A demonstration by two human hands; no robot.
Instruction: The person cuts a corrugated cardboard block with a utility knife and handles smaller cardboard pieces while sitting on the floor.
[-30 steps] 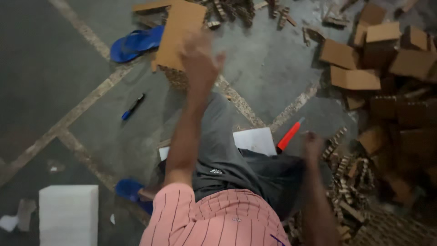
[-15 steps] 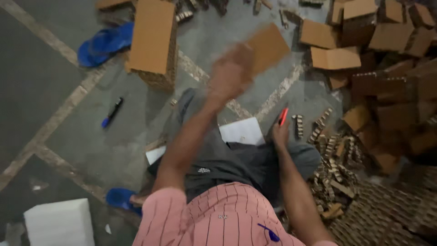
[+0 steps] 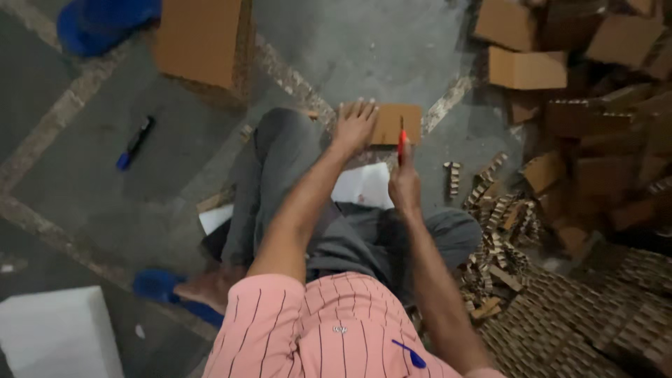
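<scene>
1. Head view: left hand (image 3: pixel 355 124), fingers spread flat, presses on a small cardboard piece (image 3: pixel 395 124) lying on the grey floor (image 3: pixel 364 49) just past the person's knee.
2. Right hand (image 3: pixel 404 183), fingers closed around a red-handled cutter (image 3: pixel 401 141), holds it upright against the cardboard.
3. Corrugated scraps (image 3: pixel 500 231) lie heaped at the right; a blue marker (image 3: pixel 135 142) lies well apart at the left.

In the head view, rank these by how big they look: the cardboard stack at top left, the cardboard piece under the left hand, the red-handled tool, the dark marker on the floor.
1. Cardboard stack, clearly largest.
2. Cardboard piece under the left hand.
3. Dark marker and red-handled tool in the right hand: similar length, and the tool is partly hidden, so unranked.
</scene>
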